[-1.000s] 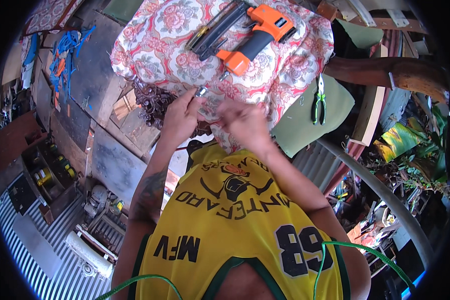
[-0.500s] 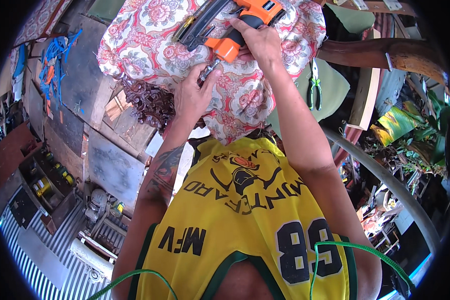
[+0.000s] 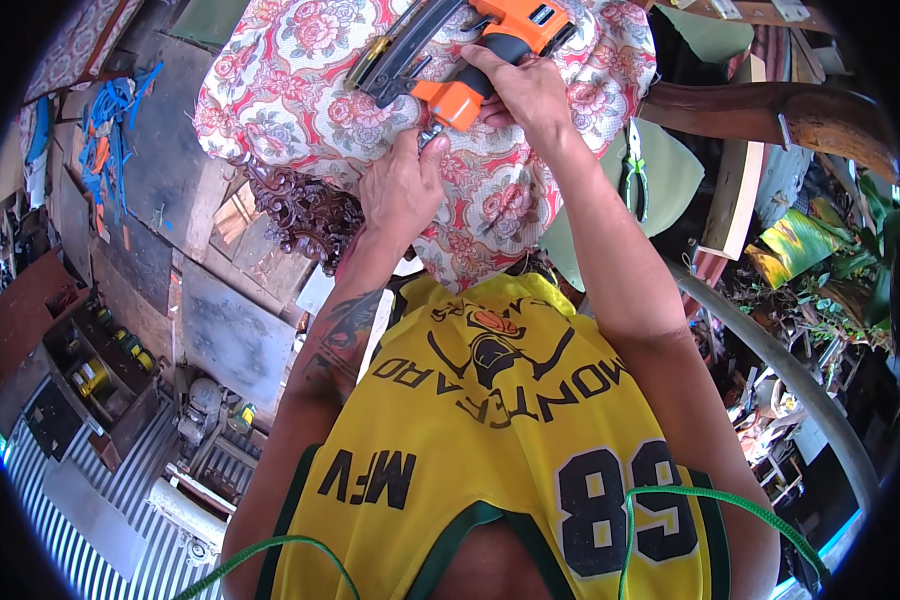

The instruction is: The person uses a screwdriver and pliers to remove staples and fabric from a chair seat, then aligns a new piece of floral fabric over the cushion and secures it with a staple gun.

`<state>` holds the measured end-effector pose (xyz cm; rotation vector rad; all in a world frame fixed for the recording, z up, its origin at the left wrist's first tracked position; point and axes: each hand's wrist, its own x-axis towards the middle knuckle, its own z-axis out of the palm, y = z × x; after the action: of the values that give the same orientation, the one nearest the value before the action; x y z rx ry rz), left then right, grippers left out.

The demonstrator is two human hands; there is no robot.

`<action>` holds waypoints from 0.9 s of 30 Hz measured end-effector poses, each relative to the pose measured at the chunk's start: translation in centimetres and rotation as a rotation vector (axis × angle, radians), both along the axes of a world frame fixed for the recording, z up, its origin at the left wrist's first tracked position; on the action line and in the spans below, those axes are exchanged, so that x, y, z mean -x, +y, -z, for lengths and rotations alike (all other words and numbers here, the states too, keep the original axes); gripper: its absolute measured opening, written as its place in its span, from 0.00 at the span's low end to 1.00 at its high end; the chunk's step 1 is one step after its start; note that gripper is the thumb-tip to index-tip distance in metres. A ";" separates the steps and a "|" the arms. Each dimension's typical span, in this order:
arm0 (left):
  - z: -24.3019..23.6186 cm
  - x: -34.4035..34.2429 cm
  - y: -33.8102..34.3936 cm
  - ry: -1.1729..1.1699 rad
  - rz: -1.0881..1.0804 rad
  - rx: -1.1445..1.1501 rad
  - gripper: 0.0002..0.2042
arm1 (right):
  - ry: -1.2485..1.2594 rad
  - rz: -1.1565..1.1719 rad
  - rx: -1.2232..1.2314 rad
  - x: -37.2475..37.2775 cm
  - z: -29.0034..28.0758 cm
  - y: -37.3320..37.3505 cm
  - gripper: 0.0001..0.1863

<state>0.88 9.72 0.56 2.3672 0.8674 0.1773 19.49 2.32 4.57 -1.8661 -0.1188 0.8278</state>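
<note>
An orange and black air nail gun (image 3: 515, 22) lies on its side over floral upholstery fabric (image 3: 310, 75) in red, pink and cream. My right hand (image 3: 530, 98) is wrapped round its dark grip. At the base of that grip, my left hand (image 3: 402, 188) pinches a small metal air fitting (image 3: 430, 133), with thumb and fingers closed on it. Most of the fitting is hidden by the fingers. Beneath the fabric's left edge shows dark carved wood (image 3: 305, 215). Green-handled pliers (image 3: 634, 170) rest to the right of my right forearm, on a pale green sheet (image 3: 670, 170).
A curved brown wooden piece (image 3: 760, 110) juts out at the right, by a pale plank (image 3: 735, 205). A grey pipe (image 3: 785, 345) runs down the right side. Blue strips (image 3: 115, 125) hang at the left, above an open wooden box (image 3: 110, 375) of spools.
My left hand has shifted slightly right and covers more of the metal fitting. The nail gun stays almost in place, with my right hand still round its grip.
</note>
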 end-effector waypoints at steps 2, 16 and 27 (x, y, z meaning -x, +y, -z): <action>-0.8 -0.5 -0.2 0.025 -0.003 -0.066 0.20 | 0.001 0.014 -0.012 0.3 0.2 0.0 0.27; -2.5 -1.1 -1.8 -0.243 -0.005 0.283 0.18 | -0.025 0.186 -0.208 0.7 -1.9 1.1 0.09; -10.4 -1.0 -15.7 -0.753 0.194 0.660 0.27 | 0.316 -0.173 -0.508 -1.8 -15.0 -8.2 0.21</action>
<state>1.86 -5.97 10.94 1.5556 0.2590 0.5604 21.25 -5.86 19.58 -1.2474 -0.2679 1.0867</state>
